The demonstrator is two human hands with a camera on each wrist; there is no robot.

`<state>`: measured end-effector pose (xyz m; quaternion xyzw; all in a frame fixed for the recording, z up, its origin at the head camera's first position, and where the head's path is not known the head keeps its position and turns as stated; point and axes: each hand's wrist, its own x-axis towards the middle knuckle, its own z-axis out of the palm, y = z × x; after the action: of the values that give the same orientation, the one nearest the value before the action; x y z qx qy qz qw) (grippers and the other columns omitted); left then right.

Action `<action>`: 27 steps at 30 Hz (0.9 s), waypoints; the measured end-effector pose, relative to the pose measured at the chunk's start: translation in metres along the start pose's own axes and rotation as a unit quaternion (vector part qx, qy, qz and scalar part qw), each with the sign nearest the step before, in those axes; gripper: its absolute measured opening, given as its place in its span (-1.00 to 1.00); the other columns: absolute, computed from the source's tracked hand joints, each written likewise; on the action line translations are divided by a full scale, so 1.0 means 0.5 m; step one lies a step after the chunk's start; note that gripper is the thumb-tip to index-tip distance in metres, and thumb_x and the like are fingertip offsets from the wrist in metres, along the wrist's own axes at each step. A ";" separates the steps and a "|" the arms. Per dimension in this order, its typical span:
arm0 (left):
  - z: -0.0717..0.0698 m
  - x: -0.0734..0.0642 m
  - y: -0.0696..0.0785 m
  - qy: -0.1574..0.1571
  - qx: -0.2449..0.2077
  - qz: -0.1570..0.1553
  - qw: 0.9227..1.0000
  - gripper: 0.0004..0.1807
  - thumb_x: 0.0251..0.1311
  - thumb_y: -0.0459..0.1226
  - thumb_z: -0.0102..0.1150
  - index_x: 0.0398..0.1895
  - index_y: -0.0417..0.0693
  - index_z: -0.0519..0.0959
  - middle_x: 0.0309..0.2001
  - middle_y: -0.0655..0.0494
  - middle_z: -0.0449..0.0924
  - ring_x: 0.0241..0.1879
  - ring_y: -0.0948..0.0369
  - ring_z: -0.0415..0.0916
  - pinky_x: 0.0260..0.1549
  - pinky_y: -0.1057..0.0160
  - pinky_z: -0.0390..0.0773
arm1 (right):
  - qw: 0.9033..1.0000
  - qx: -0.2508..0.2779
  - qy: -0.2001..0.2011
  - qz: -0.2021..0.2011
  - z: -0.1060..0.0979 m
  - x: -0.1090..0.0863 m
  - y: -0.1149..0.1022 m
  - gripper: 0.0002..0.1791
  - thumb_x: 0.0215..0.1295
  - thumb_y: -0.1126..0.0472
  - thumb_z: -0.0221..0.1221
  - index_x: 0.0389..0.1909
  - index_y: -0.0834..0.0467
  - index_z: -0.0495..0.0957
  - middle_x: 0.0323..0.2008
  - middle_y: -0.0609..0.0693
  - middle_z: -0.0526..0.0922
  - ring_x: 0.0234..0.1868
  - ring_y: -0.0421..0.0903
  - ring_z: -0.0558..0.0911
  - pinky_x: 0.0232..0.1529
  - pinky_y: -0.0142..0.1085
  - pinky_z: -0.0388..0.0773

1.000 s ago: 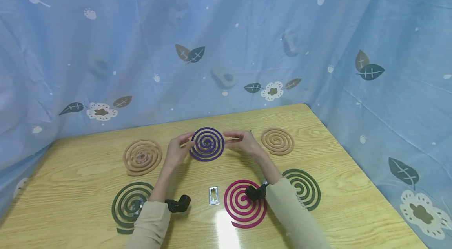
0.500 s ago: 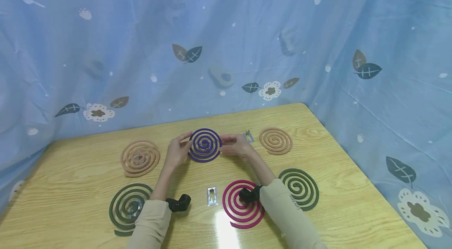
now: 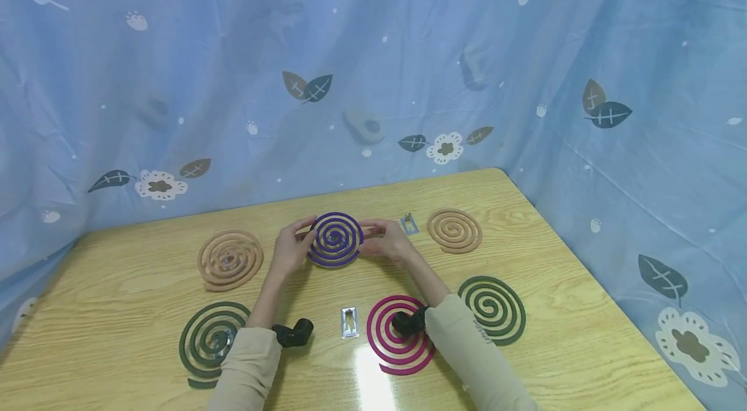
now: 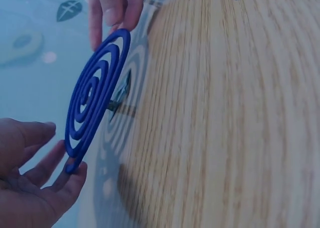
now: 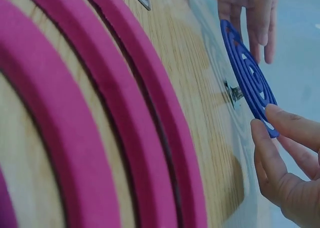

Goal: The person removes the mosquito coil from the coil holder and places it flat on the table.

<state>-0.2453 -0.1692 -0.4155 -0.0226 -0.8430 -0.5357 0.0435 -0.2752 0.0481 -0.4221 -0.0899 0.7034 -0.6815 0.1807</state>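
A purple-blue mosquito coil [image 3: 334,239] is held tilted just above the wooden table, near its far edge. My left hand [image 3: 290,247] holds the coil's left rim between thumb and fingers. On the opposite rim my right hand [image 3: 386,241] pinches the coil, thumb and fingertips meeting it in the right wrist view. Behind the coil [image 4: 90,100], the left wrist view shows a small metal coil stand [image 4: 121,92] on the table with its tab raised. I cannot tell whether the coil touches that tab.
A tan coil [image 3: 231,260] and a dark green coil [image 3: 216,341] lie left. Right are another tan coil [image 3: 454,231] and green coil [image 3: 493,305]. A pink coil [image 3: 399,351] lies under my right wrist camera. Loose metal stands [image 3: 350,322] sit front centre and back right [image 3: 410,225].
My right hand has moved left onto the coil's right rim, uncovering the metal stand at the back right. The left hand stays on the coil. The head view has shifted slightly.
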 end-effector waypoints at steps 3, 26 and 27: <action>-0.001 0.000 0.003 0.002 0.003 -0.002 1.000 -0.59 0.36 -0.47 -0.03 0.26 -0.39 0.36 0.25 -0.32 0.36 0.12 -0.19 0.46 0.02 0.02 0.59 | 1.000 -0.003 0.007 -0.005 0.003 0.001 -0.003 -0.36 -0.02 0.66 0.24 0.19 0.43 0.40 -0.08 0.35 0.55 -0.21 -0.04 0.64 -0.19 -0.31 0.69; -0.012 -0.014 0.015 0.043 0.006 -0.015 0.999 -0.68 0.29 -0.46 0.07 0.09 -0.40 0.52 0.07 -0.33 0.53 -0.04 -0.16 0.58 -0.13 0.12 0.67 | 0.998 0.032 -0.037 -0.038 -0.016 0.001 -0.007 -0.34 0.09 0.62 0.21 0.27 0.47 0.29 0.18 0.39 0.43 0.11 0.20 0.55 0.01 -0.24 0.62; -0.013 -0.015 0.014 0.040 -0.001 -0.018 0.999 -0.67 0.29 -0.46 0.08 0.10 -0.39 0.52 0.06 -0.33 0.53 -0.04 -0.16 0.58 -0.12 0.12 0.66 | 0.998 0.032 -0.040 -0.032 -0.017 0.001 -0.008 -0.32 0.08 0.62 0.21 0.28 0.46 0.28 0.19 0.38 0.42 0.11 0.19 0.55 0.01 -0.25 0.62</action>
<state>-0.2369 -0.1721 -0.4070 0.0140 -0.8402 -0.5379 0.0676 -0.2795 0.0556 -0.4183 -0.1333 0.6700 -0.7053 0.1894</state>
